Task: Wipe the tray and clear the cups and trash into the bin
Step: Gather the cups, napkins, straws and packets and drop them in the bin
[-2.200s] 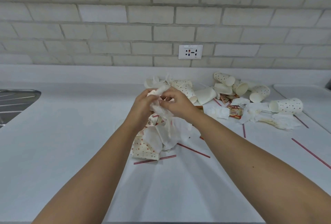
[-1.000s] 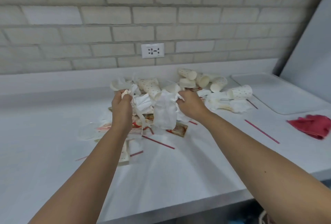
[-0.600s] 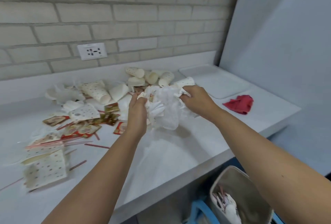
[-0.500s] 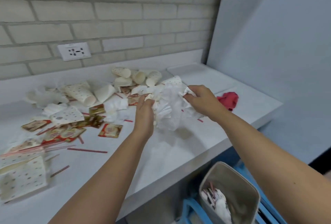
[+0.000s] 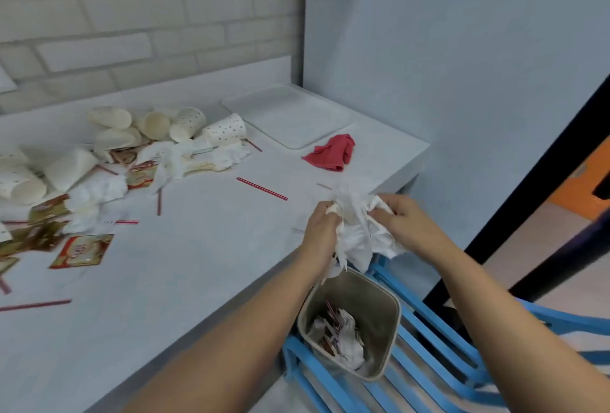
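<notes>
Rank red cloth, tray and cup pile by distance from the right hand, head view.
1. Red cloth, on the counter just beyond the right hand holding the napkins.
2. Tray, behind the cloth in the back corner.
3. Cup pile, left of the tray.

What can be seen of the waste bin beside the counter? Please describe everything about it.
The waste bin is beige-grey and looks like plastic, with a rounded square mouth and no lid on it. It stands on a blue slatted frame, close beside the counter. At its bottom lie crumpled white tissues and red-striped straws; above them it is unfilled. A tissue wad, gripped by the left hand and the right hand, hangs over its far rim; whether they touch cannot be told.
</notes>
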